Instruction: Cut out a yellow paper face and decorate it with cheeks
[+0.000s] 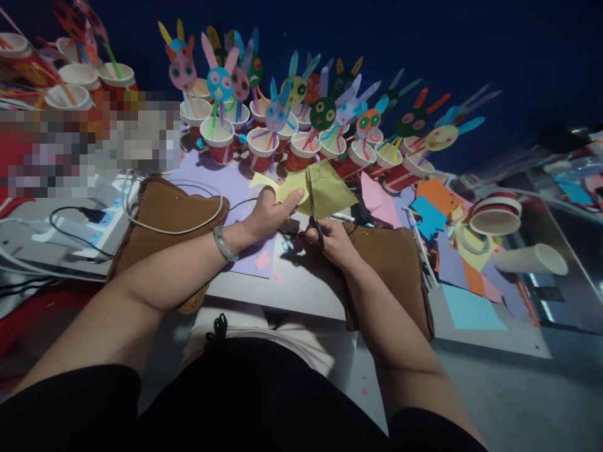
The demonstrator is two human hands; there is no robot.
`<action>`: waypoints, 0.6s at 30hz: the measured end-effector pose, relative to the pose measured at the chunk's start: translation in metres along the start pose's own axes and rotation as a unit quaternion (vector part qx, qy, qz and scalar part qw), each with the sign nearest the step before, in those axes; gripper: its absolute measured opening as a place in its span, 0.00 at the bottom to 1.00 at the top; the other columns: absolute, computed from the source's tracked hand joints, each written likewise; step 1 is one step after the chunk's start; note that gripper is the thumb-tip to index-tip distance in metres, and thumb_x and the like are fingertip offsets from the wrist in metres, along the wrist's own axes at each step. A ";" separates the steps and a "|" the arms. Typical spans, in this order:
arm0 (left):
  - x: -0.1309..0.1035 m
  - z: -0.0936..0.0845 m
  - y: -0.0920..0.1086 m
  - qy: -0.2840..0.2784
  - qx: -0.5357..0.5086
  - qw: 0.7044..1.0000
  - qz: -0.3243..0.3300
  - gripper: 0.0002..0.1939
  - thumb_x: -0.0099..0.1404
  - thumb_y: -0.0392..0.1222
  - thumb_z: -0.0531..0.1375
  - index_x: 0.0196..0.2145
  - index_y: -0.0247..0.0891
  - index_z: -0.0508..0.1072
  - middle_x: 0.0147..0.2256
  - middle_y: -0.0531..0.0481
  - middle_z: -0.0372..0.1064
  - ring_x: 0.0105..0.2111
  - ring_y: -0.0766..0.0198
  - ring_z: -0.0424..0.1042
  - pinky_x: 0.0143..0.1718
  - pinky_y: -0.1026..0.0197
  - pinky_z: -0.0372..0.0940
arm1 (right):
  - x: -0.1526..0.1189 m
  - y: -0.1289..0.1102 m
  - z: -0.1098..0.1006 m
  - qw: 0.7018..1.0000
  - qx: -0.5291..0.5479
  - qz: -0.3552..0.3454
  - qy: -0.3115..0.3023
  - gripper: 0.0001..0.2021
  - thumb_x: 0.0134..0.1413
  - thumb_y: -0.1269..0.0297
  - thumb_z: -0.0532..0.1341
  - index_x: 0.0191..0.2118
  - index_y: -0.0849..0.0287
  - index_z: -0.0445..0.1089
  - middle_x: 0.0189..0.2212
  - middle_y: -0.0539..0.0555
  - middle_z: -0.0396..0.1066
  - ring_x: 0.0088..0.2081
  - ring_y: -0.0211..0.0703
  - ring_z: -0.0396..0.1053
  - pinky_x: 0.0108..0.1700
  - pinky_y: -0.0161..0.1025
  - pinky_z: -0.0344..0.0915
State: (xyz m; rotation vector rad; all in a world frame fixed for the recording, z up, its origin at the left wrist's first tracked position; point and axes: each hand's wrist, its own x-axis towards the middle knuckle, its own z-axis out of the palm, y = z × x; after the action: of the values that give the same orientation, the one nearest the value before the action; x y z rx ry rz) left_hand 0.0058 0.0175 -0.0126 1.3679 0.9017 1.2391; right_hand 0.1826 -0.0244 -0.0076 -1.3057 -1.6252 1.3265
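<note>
Between thumb and fingers, my left hand (264, 216) pinches a sheet of yellow paper (330, 190) held above the table. Faint drawn outlines show near the sheet's top, and its left end has a curved cut edge. My right hand (335, 242) is closed round the handles of dark scissors (314, 216). Their blades point away from me and lie across the paper, just right of my left thumb. Below my hands is a lilac sheet (249, 258) with small pink paper scraps (262, 260) on it.
Behind stand rows of red paper cups (220, 141) carrying paper rabbit heads (220, 85). Brown pads (172, 220) lie under both forearms. At left are a power strip (101, 220) and cables; at right, coloured paper scraps (452, 257), a tape roll (472, 240) and a white cup (532, 258).
</note>
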 end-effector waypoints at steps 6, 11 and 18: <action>0.001 0.000 0.002 0.006 0.005 1.000 -0.007 0.20 0.63 0.58 0.62 0.26 0.39 0.66 0.21 0.55 0.65 0.22 0.70 0.63 0.27 0.63 0.62 | 0.000 0.003 -0.002 1.000 0.010 0.008 -0.008 0.28 0.39 0.37 0.69 0.19 0.60 0.65 0.16 0.48 0.63 0.21 0.33 0.58 0.25 0.34 0.53; 0.000 0.000 0.003 0.008 0.006 1.000 -0.016 0.21 0.63 0.58 0.62 0.26 0.39 0.65 0.20 0.55 0.64 0.20 0.71 0.62 0.25 0.63 0.61 | 0.000 0.003 -0.003 1.000 0.001 0.007 -0.002 0.29 0.39 0.36 0.68 0.18 0.60 0.64 0.16 0.48 0.62 0.21 0.33 0.58 0.26 0.34 0.52; 0.001 0.001 0.000 0.048 0.006 0.996 -0.078 0.23 0.59 0.60 0.65 0.27 0.40 0.63 0.19 0.57 0.63 0.20 0.70 0.63 0.23 0.62 0.58 | 0.000 0.001 -0.004 1.000 0.011 0.010 -0.008 0.26 0.39 0.40 0.69 0.19 0.59 0.64 0.16 0.47 0.61 0.21 0.34 0.59 0.26 0.34 0.55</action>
State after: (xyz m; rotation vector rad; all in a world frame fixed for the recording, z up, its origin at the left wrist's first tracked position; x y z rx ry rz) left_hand 0.0065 0.0182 -0.0122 1.2315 1.0649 1.1889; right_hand 0.1863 -0.0232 -0.0075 -1.3042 -1.6074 1.3654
